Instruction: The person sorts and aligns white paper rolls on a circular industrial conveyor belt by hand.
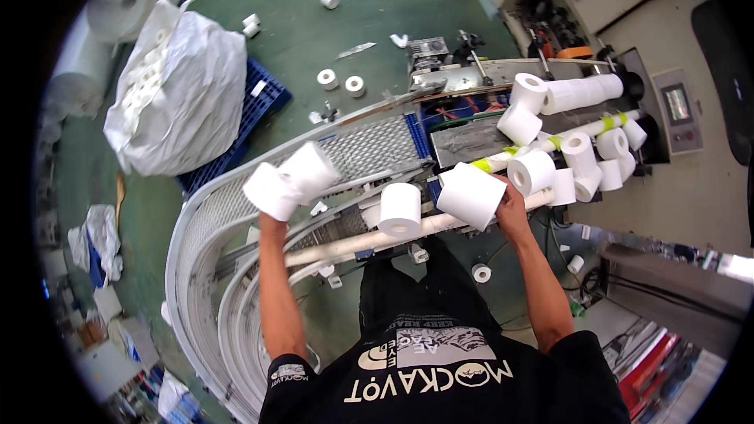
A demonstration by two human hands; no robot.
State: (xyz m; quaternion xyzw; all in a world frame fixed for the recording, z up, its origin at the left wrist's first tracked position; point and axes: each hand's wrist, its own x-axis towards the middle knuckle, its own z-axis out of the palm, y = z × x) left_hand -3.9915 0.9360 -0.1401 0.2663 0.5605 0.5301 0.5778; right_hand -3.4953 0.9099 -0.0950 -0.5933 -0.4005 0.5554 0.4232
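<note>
My left hand [272, 224] is under two white toilet paper rolls [309, 169], which are raised over the curved conveyor [224, 180]; most of its fingers are hidden behind them. On the right, my right hand [510, 206] grips the edge of another toilet paper roll [471, 196], tilted over the rail. Between my hands a single roll [400, 206] rests by the cream-coloured rail [353, 248]. Just beyond my right hand, several loose rolls [580, 159] lie piled along the rails. A row of rolls [583, 94] lies end to end on the far lane.
A large white sack [187, 78] holding rolls stands on a blue pallet [263, 88] at the far left. Stray rolls [355, 85] lie on the green floor [290, 0]. At the right is a machine cabinet [660, 55] with a small control screen [677, 106].
</note>
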